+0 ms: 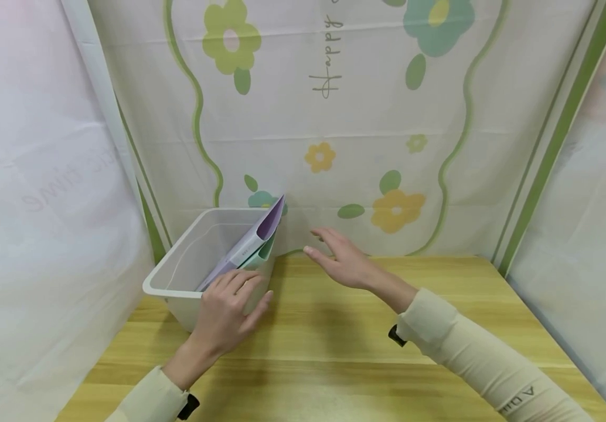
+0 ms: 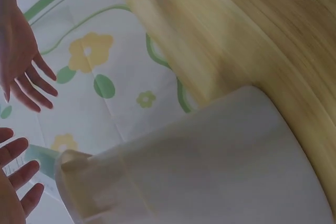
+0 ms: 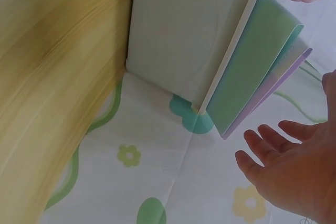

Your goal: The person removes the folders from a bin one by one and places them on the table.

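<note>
Two folders, one purple [image 1: 244, 252] and one green [image 3: 257, 56], lean tilted side by side in a white bin [image 1: 184, 309], their upper ends jutting past its rim, while the bin stands on the wood-grain surface [image 1: 334, 363] before a floral cloth [image 1: 282, 117]. The left hand [image 1: 229, 308], its fingers spread and loosely bent, is at the bin's near corner, though whether it touches the rim I cannot tell; the right hand [image 1: 344, 261], fingers extended, is apart from the folders, to their right.
</note>
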A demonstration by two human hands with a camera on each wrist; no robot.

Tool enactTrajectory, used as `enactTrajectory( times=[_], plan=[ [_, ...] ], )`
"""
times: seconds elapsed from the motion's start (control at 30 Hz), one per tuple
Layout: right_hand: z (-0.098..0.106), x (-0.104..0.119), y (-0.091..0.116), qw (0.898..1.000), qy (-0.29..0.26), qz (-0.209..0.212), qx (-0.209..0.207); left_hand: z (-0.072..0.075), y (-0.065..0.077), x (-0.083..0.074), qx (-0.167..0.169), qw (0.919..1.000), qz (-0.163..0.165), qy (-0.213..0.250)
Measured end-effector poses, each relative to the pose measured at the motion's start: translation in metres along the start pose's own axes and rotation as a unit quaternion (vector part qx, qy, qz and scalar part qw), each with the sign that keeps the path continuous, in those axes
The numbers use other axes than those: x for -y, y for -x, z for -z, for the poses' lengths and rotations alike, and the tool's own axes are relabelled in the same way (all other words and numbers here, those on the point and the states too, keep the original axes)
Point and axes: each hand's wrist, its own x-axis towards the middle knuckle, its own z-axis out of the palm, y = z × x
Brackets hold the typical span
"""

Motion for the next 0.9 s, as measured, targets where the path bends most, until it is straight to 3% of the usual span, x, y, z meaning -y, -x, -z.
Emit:
enactTrajectory(
  times=[0.27, 0.9],
  plan=[
    [-0.003, 0.006, -0.007, 0.999, -0.031, 0.007, 0.0, 0.0, 0.012, 0.019, -0.022, 0.9995, 0.017, -0.015],
    [-0.007, 0.02, -0.022, 0.998, -0.059, 0.006, 0.001, 0.002, 0.042, 0.064, 0.005, 0.9961, 0.066, -0.059]
  ],
)
